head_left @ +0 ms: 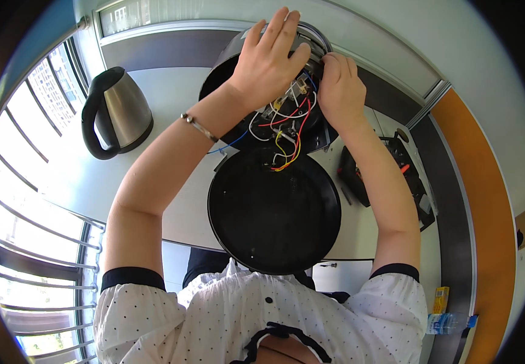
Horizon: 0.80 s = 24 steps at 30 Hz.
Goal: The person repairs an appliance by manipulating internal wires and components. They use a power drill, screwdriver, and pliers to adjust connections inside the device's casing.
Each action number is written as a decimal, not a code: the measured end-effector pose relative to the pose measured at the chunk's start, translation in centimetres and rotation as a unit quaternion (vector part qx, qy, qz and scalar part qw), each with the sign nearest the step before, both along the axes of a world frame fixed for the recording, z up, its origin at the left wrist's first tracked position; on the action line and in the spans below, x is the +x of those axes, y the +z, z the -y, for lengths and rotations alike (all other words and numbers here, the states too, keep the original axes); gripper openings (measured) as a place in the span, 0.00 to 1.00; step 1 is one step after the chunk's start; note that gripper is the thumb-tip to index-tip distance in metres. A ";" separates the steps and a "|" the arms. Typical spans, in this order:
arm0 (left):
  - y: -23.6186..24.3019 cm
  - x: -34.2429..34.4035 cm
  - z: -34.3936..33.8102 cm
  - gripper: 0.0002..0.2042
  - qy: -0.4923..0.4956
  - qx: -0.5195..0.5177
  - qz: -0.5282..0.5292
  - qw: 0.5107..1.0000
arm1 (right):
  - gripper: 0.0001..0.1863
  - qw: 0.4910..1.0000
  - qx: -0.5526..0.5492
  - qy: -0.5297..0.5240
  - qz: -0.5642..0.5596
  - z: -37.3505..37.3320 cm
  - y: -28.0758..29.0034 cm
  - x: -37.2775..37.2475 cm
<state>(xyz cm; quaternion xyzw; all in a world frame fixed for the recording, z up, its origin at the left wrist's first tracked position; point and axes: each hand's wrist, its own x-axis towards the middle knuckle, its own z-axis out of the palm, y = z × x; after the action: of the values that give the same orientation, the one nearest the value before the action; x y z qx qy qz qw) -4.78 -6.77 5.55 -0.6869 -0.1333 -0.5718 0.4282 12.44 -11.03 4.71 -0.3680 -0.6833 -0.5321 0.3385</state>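
Note:
A round metal appliance [229, 47], like an electric cooker, lies on its side with its underside facing me. Coloured wires [287, 115] and small parts show inside it. My left hand [270, 60] rests across its upper side, fingers stretched out and open. At the right edge of the housing, my right hand [341, 91] is closed with the fingers bent; what is between its fingertips is hidden. A round black cover [274, 212] leans nearest me at the table's front edge, joined to the appliance by yellow, red and white wires.
An electric kettle [126, 112] stands on the white table [177, 227] at the left, near a barred window [38, 176]. At the right lies a black tool case [405, 176] with a red-handled item. A plastic bottle [447, 323] and a yellow box [441, 299] are at lower right.

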 end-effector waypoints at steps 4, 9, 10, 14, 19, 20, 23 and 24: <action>0.5 0.7 -1.2 0.08 -0.055 0.075 -0.021 0.995 | 0.12 1.000 -0.006 -0.012 -0.002 0.1 -0.2 0.3; 0.3 1.2 -2.1 0.05 -0.083 0.051 -0.050 0.994 | 0.19 0.998 -0.053 -0.020 -0.025 0.6 -0.3 0.2; 0.2 1.3 -2.1 0.05 -0.085 0.038 -0.055 0.994 | 0.20 0.998 -0.054 -0.024 -0.030 0.7 -0.2 0.0; -0.2 1.3 -2.6 0.05 -0.076 0.028 -0.063 0.995 | 0.22 0.996 -0.073 -0.046 -0.020 0.8 0.5 -0.5; 2.6 -0.4 1.6 0.16 0.063 -0.357 -0.288 0.886 | 0.19 0.987 -0.091 -0.128 -0.030 0.3 0.2 0.3; 2.2 -0.6 0.8 0.15 0.038 -0.336 -0.275 0.900 | 0.19 0.986 -0.101 -0.122 -0.043 0.0 0.1 0.3; -0.3 -2.2 -0.3 0.15 -0.135 -0.063 -0.066 0.987 | 0.14 0.989 -0.092 -0.107 -0.032 0.1 0.2 0.0; -0.8 -2.7 0.5 0.16 -0.163 -0.080 -0.043 0.982 | 0.16 0.990 -0.096 -0.097 -0.032 0.5 -0.1 0.9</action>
<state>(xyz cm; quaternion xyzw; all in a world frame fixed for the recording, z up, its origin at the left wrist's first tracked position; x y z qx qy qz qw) -7.44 -7.23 4.74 -0.7555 -0.0459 -0.5911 0.2787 13.34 -11.54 4.64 -0.4799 -0.6811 -0.4827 0.2698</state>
